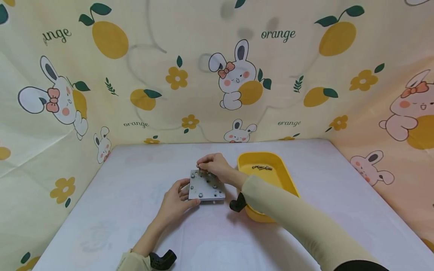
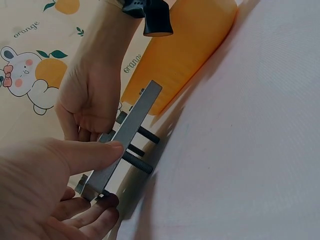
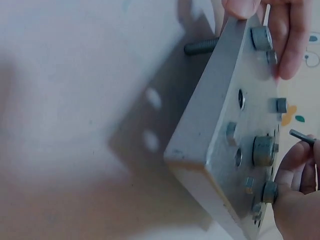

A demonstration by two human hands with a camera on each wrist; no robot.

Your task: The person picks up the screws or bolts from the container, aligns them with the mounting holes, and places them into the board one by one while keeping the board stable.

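A silvery metal plate (image 1: pixel 207 185) with holes and several bolts set in it is held above the white table. My left hand (image 1: pixel 177 199) grips its left side, thumb on the near edge and fingers at the far-left side. In the left wrist view, threaded bolt shanks (image 2: pixel 137 162) stick out of the plate's underside. My right hand (image 1: pixel 218 166) is over the plate's far-left corner, pinching a small screw (image 3: pixel 301 136) between thumb and fingertip. In the right wrist view the screw's end is apart from the plate face, where bolt heads (image 3: pixel 263 151) and open holes show.
To the right stands a yellow tray (image 1: pixel 286 175), partly hidden under the right forearm. Several loose screws (image 1: pixel 262 168) lie inside it. A printed cloth (image 1: pixel 200 34) walls off the back and sides of the table (image 1: pixel 135 180).
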